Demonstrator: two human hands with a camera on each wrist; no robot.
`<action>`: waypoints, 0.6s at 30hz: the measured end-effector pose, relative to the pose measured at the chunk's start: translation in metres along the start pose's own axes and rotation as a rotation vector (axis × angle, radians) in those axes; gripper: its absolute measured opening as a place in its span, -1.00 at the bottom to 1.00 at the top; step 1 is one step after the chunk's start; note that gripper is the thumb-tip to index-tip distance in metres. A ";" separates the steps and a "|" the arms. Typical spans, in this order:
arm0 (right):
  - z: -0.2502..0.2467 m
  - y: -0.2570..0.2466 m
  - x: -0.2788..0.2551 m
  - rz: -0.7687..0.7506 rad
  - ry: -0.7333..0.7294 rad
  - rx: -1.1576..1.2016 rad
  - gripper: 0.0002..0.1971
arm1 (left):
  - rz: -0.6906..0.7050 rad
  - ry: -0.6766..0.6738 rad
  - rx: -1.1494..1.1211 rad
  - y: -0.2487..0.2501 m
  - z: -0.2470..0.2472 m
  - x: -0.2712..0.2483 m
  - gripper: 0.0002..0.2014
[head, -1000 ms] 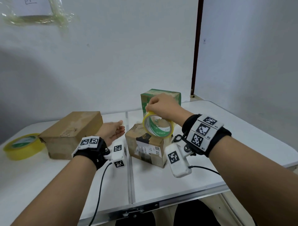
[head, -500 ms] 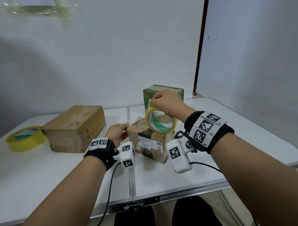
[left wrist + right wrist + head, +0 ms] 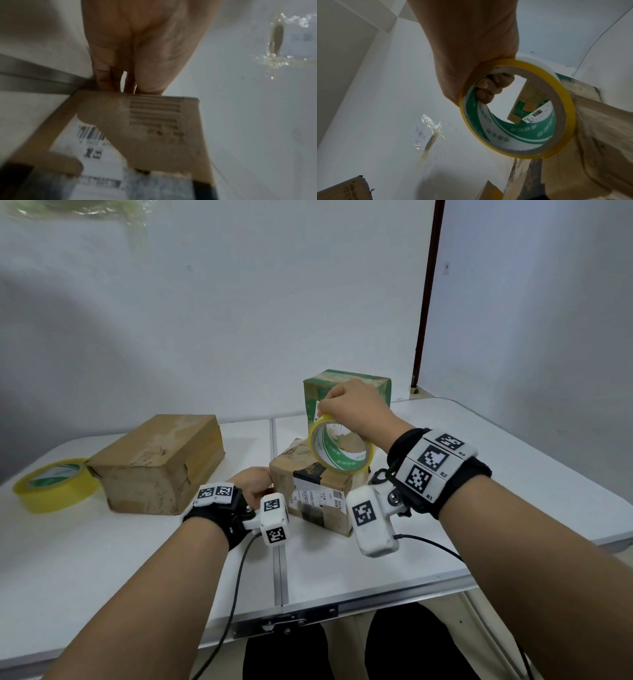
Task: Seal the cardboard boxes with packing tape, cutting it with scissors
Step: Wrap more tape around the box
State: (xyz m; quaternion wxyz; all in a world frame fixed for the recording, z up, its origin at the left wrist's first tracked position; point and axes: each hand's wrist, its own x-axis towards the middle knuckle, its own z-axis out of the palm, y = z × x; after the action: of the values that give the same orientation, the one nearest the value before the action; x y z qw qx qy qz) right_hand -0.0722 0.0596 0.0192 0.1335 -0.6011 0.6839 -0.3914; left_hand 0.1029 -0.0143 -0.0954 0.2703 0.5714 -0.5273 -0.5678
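White folding surface [image 3: 428,546] with a centre seam running front to back and a metal latch at its near edge. On the left half: a yellow tape roll [image 3: 56,486] lying flat near the left edge, and just beside it a long brown cardboard box [image 3: 157,465]. A small labelled cardboard box [image 3: 317,493] sits by the seam, mostly on the right half, and a green-printed box [image 3: 346,392] stands behind it.
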 end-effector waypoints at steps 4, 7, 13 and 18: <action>-0.001 -0.001 0.000 0.024 -0.015 0.005 -0.78 | -0.045 -0.056 0.289 0.008 -0.004 -0.002 -0.71; 0.001 -0.003 0.000 0.027 -0.025 -0.019 -0.86 | -0.071 -0.070 0.420 0.007 -0.007 -0.002 -0.70; 0.000 -0.001 0.001 0.033 -0.023 0.004 -0.85 | 0.253 0.059 0.119 0.024 -0.015 -0.006 -0.78; -0.002 -0.001 0.000 0.039 -0.011 0.018 -0.86 | 0.219 -0.115 -0.127 0.030 -0.002 -0.029 -0.49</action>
State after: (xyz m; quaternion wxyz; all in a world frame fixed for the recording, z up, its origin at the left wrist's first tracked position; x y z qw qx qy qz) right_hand -0.0724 0.0606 0.0211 0.1504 -0.5885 0.6913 -0.3913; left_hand 0.1015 0.0025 -0.0577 0.3354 0.4589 -0.5642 -0.5989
